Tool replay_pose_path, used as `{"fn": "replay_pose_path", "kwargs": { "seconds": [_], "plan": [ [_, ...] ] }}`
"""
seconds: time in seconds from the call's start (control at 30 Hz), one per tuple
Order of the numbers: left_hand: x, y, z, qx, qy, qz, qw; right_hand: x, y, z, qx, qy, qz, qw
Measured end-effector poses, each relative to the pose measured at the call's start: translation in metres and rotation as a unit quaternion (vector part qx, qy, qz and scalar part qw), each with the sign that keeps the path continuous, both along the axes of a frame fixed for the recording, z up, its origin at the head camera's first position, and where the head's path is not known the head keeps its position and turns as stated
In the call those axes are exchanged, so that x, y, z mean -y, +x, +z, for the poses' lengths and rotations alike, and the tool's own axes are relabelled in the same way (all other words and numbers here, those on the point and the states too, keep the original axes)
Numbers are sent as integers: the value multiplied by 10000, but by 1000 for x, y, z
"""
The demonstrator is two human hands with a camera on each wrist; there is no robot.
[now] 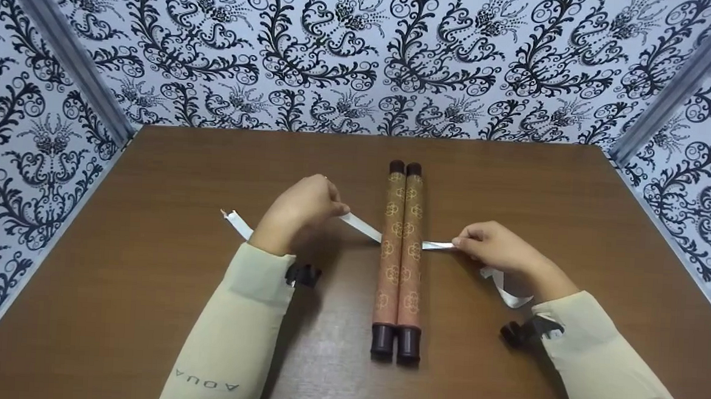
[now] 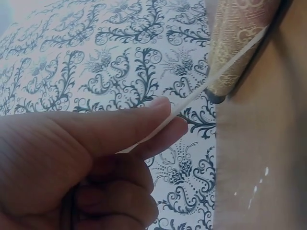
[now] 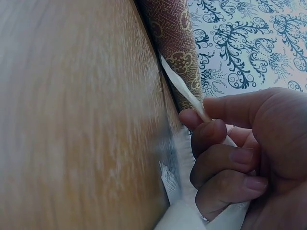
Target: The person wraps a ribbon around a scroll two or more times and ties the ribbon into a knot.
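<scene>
A rolled scroll [image 1: 390, 256] lies lengthwise on the table as two patterned rolls side by side, with dark end knobs [image 1: 407, 345]. My left hand [image 1: 303, 212] is left of it and pinches a white ribbon [image 1: 363, 226] between thumb and forefinger; the ribbon runs taut to the left roll. On the other side my right hand [image 1: 502, 250] pinches a white ribbon length [image 1: 438, 246] that meets the right roll. Loose ribbon ends show beyond the left wrist and below the right hand. Whether both lengths are one ribbon is hidden at the scroll.
The brown wooden table [image 1: 168, 171] is bounded by a back wall [image 1: 363, 54] and side walls with black scroll patterns on white. Dark wrist devices [image 1: 304, 274] sit at both cuffs, close above the tabletop.
</scene>
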State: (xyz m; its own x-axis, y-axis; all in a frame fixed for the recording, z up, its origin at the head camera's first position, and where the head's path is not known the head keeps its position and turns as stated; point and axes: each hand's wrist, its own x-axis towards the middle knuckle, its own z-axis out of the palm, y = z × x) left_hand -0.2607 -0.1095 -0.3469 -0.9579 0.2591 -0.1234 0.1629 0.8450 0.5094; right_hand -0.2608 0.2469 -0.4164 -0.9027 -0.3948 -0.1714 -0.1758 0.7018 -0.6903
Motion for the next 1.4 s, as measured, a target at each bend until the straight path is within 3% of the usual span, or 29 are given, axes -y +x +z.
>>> {"fn": "replay_pose_path", "kwargs": {
  "seconds": [0.23,0.47,0.6,0.7,0.8,0.93,1.07,1.17,1.23,1.3,1.37,1.4],
  "plan": [
    [-3,0,2,-75,-282,-445,9986,0,1,1,173,22,-27,9998],
    [-3,1,1,372,-397,-814,9952,0,1,1,201,-76,23,9998],
    [-7,0,-2,320,20,-926,9952,0,2,2,283,-111,-13,9995],
    [-12,-2,-5,347,738,-859,9930,0,2,2,336,-139,-33,9993],
    [-17,-2,-7,647,1681,-570,9820,1,2,1,245,-59,19,9997],
    [-24,-3,-7,1004,2836,-116,9536,1,2,0,101,63,120,9999],
    [-36,-5,-5,1114,3594,82,9265,2,3,0,250,10,108,9996],
    [-50,-6,-4,1086,3893,74,9146,4,4,1,405,-52,45,9992],
    [-61,-6,-4,971,3911,24,9152,5,4,2,435,-79,58,9990],
    [-73,-5,-7,769,3829,33,9206,6,5,3,474,-91,54,9988],
    [-85,-4,-12,917,4075,112,9085,7,5,4,461,-83,121,9988],
    [-90,-4,-16,909,4125,143,9063,7,5,5,458,-72,159,9988]
  ]
}}
